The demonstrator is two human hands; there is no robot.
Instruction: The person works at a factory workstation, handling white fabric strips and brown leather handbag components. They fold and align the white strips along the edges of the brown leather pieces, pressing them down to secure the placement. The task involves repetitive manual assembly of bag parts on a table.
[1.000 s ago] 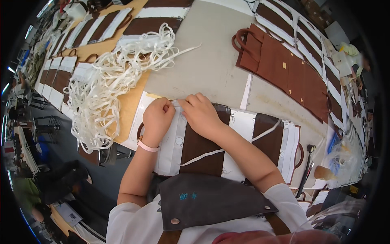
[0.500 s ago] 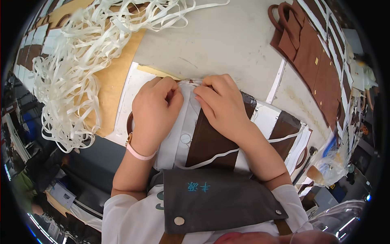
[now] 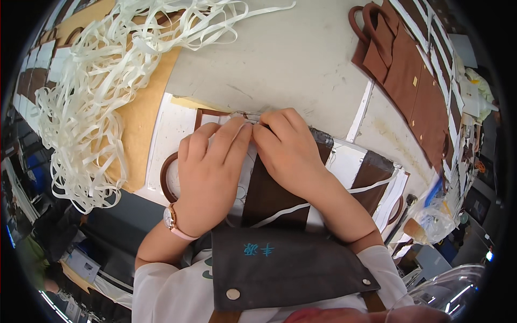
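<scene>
My two hands meet at the far edge of a brown-and-white panel (image 3: 272,188) lying flat before me.
My left hand (image 3: 210,161) arches over the panel's left end, fingers close together; my right hand (image 3: 291,153) is bunched beside it, fingertips nearly meeting. They hide what lies beneath, so I cannot tell whether they pinch anything. Both seem set close to steady one small spot. A white strip (image 3: 285,213) slants across the panel; a tangled ribbon heap (image 3: 89,107) sits left, apparently kept off the panel yet near.
</scene>
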